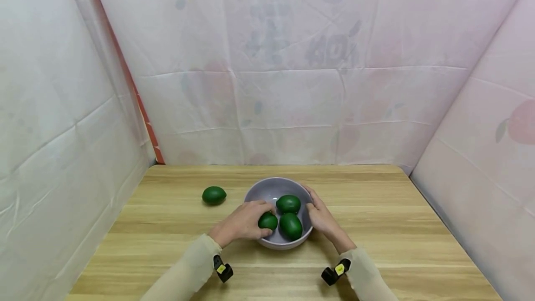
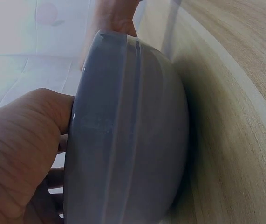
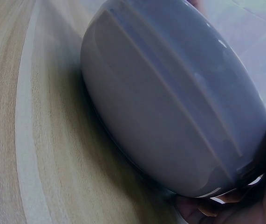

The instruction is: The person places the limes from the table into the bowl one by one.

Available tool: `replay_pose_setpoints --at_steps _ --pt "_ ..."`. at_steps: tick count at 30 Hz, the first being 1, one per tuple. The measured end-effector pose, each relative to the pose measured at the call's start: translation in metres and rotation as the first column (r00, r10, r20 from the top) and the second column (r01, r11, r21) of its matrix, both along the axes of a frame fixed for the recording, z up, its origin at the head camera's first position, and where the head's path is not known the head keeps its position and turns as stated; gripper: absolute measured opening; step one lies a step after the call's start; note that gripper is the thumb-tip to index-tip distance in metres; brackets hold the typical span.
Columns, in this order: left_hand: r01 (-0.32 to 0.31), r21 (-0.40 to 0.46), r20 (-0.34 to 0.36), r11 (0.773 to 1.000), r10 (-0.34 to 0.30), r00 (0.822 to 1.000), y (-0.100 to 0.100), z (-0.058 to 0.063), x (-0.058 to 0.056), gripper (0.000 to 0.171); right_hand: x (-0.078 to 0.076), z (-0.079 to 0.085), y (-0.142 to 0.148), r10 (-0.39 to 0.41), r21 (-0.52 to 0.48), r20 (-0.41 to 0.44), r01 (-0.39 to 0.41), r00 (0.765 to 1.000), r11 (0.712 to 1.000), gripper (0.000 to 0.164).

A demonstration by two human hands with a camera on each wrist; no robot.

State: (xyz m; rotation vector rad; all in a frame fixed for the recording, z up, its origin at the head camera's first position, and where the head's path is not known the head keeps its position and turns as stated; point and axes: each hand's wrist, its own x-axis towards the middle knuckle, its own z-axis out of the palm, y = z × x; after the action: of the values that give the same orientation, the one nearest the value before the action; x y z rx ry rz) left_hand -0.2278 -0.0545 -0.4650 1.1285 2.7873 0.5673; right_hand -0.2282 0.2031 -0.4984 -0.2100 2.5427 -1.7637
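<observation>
A grey-purple bowl [image 1: 260,194] stands on the wooden table, with two dark green, lime-like fruits [image 1: 288,204] lying inside, touching or nearly so. My left hand [image 1: 242,222] reaches over the left rim and holds a third green fruit [image 1: 267,221] between thumb and fingers, low in the bowl. In the left wrist view, the wall of the bowl [image 2: 128,130] hides that fruit. On the other side my right hand [image 1: 322,217] grips the rim, thumb at the inside and fingers around the outer wall; the right wrist view shows fingers [image 3: 244,210] against the bowl's outside.
Another green fruit [image 1: 214,195] lies on the table to the left of the bowl, beyond my left hand. The wooden table [image 1: 376,208] ends at pale cloth walls [image 1: 288,106] at the back and both sides. Each wrist wears a small black camera [image 1: 223,269].
</observation>
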Motion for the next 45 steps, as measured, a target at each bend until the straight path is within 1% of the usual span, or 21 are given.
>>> replay_pose_setpoints --at_steps 6,16,25,39,45 --pt "-0.01 -0.008 0.01 1.0 0.01 1.0 0.0003 -0.0016 -0.0008 0.035 0.0005 0.0002 0.0 0.009 -0.006 -0.001 -0.009 1.0 1.0 0.059" --pt "-0.009 -0.012 0.0 1.0 0.009 1.0 0.0003 -0.0039 -0.0016 0.035 0.0008 -0.0007 -0.0004 0.009 -0.016 -0.003 -0.009 1.0 1.0 0.059" --pt "-0.003 -0.003 -0.018 1.0 0.002 1.0 0.001 -0.0037 -0.0009 0.03 -0.0006 -0.0009 -0.0003 0.01 -0.04 0.011 -0.01 1.0 0.999 0.057" --pt "0.019 0.002 -0.021 1.0 -0.019 1.0 0.0011 -0.0001 -0.0008 0.032 -0.0008 -0.0015 -0.0011 -0.001 -0.024 0.014 0.002 1.0 1.0 0.059" --pt "0.022 0.03 -0.019 0.999 -0.021 1.0 0.0004 0.0053 -0.0026 0.035 -0.0003 0.0006 -0.0012 0.002 -0.022 0.02 -0.001 1.0 1.0 0.059"
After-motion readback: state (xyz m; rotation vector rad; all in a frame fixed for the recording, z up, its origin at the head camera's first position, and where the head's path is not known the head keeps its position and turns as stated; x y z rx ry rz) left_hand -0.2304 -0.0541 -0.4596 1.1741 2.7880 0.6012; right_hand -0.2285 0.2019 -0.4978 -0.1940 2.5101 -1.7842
